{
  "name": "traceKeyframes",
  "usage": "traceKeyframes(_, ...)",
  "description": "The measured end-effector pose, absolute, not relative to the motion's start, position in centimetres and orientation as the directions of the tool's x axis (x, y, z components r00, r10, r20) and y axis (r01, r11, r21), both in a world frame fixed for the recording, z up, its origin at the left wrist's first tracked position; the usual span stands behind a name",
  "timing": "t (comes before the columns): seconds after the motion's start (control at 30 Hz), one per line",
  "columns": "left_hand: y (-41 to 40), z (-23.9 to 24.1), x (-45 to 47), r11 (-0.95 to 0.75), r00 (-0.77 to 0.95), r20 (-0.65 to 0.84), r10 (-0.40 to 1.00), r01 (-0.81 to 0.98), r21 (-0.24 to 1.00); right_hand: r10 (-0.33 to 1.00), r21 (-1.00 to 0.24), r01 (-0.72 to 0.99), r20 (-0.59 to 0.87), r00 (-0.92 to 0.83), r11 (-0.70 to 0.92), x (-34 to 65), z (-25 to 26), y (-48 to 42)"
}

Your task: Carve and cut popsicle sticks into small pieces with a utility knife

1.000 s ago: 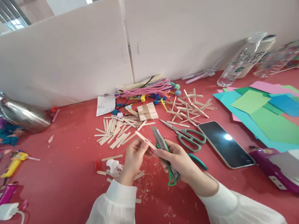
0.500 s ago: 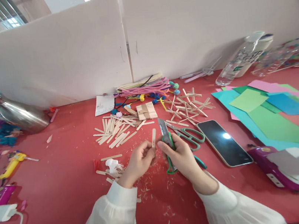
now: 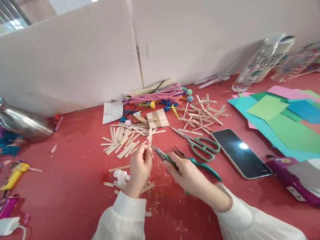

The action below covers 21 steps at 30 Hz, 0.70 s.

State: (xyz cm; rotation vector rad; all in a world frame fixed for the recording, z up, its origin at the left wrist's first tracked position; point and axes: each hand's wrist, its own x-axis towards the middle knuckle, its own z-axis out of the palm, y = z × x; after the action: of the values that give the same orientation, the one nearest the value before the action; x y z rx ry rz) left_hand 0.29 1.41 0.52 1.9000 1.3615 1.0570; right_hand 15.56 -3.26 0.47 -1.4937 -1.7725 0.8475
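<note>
Pinched in the fingers of my left hand point(image 3: 140, 165) is a wooden craft stick point(image 3: 150, 136), its free end pointing up and away from me. My right hand point(image 3: 186, 173) is wrapped round a green utility knife point(image 3: 161, 154). The knife's blade points up and left, close to the stick; whether it touches cannot be made out. Thin wood shavings point(image 3: 157, 200) lie scattered on the red table below my hands. Teal-handled pliers point(image 3: 206, 167) lie just beyond my right hand, partly hidden by it. Grey-green scissors point(image 3: 204, 145) rest a little farther off.
A pile of craft sticks point(image 3: 123, 139) lies ahead, beside a bundled stack point(image 3: 158, 119). A phone point(image 3: 241, 154) and coloured paper point(image 3: 287, 125) are on the right. On the left are a steel jug point(image 3: 24, 120) and a yellow glue gun point(image 3: 15, 176). White panels point(image 3: 50, 72) stand behind.
The knife has swung from upright to tilted left, and its blade has come near the stick. My left hand has shifted slightly left with the stick. The pliers show more now.
</note>
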Motion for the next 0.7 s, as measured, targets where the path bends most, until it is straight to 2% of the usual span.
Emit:
traceKeyframes(0.47, 1.21, 0.41, 0.43, -0.310, 0.167, 0.261, 0.951, 0.507, 0.804, 0.984, -0.670, 0.721, 0.134, -0.117, 0.177, 15.77, 0.59, -3.33)
traceKeyframes(0.7, 1.07, 0.68, 0.55, -0.340, 0.163, 0.302, 0.939, 0.564, 0.752, 0.975, -0.564, 0.802, 0.195, -0.102, 0.197, 15.48, -0.20, -3.67)
